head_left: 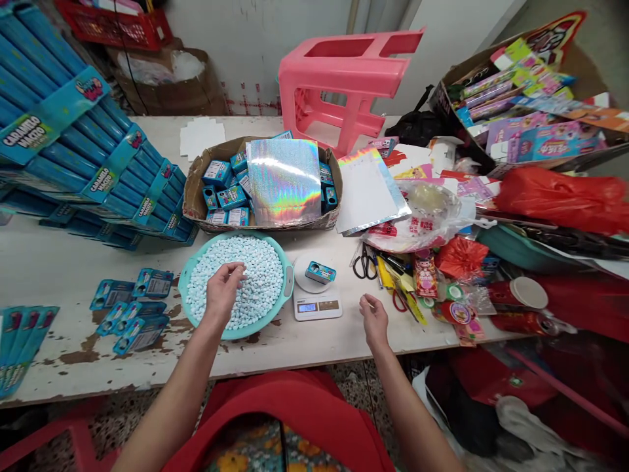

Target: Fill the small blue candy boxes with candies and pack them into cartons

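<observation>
My left hand (226, 288) is over a turquoise basin (287, 278) full of small pale blue and white candies (260, 292). Its thumb and fingers are pinched together; whatever lies between them is too small to make out. To the right of the basin stands a white kitchen scale (318, 314) with a lit display. On its round plate lies a small blue printed box (321, 271) with a dark round opening. My right hand (374, 320) hovers right of the scale, fingers loosely bent and apart, nothing visible in it.
Several blue boxes (142, 328) lie left of the basin. Behind it, a carton (265, 226) holds more, under a shiny holographic sheet (285, 183). Stacked blue display packs (88, 151) rise at left. Scissors (365, 262), pens and wrappers clutter the right, near a pink stool (339, 78).
</observation>
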Demonstrator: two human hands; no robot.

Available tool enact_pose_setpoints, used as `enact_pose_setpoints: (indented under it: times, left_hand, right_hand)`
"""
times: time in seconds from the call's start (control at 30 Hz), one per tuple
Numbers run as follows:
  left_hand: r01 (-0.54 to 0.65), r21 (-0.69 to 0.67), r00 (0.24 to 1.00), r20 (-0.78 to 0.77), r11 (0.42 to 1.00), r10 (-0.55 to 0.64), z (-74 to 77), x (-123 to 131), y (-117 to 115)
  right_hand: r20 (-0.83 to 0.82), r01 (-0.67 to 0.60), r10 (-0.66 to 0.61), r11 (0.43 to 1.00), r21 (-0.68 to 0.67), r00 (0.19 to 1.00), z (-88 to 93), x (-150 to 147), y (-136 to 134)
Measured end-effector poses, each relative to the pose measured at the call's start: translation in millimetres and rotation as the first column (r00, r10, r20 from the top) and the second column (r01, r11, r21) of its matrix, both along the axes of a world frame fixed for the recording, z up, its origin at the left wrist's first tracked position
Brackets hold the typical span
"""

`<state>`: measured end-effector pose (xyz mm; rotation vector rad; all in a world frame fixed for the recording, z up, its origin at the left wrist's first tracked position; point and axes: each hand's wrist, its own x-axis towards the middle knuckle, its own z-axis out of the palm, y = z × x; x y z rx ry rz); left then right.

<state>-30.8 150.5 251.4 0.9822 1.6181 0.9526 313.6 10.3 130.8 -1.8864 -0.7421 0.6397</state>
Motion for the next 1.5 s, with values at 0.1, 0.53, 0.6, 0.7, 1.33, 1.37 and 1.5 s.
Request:
enact_pose_setpoints:
  times: [0.1,0.53,0.6,0.7,1.33,1.37,1.5]
  left_hand:
    - [0.019,-0.003,1.000,0.016,1.000,-0.019,-1.2,4.5,-0.9]
    - [0.112,0.106,0.974,-0.208,0.988,-0.088,-14.1,11.9,-6.5]
    - [0.036,0.051,0.999,-0.028,0.998,-0.034,-17.6,19.2,-8.1]
    - [-0.077,-0.039,0.961,0.262,0.996,0.085,-17.9,30.4,-8.7]
    - [-0.268,-0.440,0.387,0.766,0.857,0.514,-11.8,20.3,14.4]
    - [-0.267,-0.431,0.406,0.761,0.862,0.507,-11.9,19.2,14.3]
    - [-0.267,-0.348,0.532,0.724,0.899,0.439,-7.9,9.9,12.0]
  right_hand:
    - [-0.060,0.020,-0.023,0.999,-0.047,0.998,-4.4,-2.0,0.2]
    - [0.020,-0.284,0.284,0.958,0.037,0.959,23.2,-49.3,77.5]
    - [0.064,-0.336,0.333,0.940,0.052,0.941,37.5,-58.8,96.3]
    - [0.145,-0.417,0.402,0.904,0.091,0.904,76.7,-75.1,111.9]
    - [0.587,-0.775,0.681,0.617,-0.137,0.438,137.5,-176.0,132.4]
    - [0.566,-0.770,0.679,0.628,-0.118,0.467,135.3,-174.8,131.0]
    - [0.399,-0.700,0.638,0.714,0.012,0.658,125.4,-157.9,121.0]
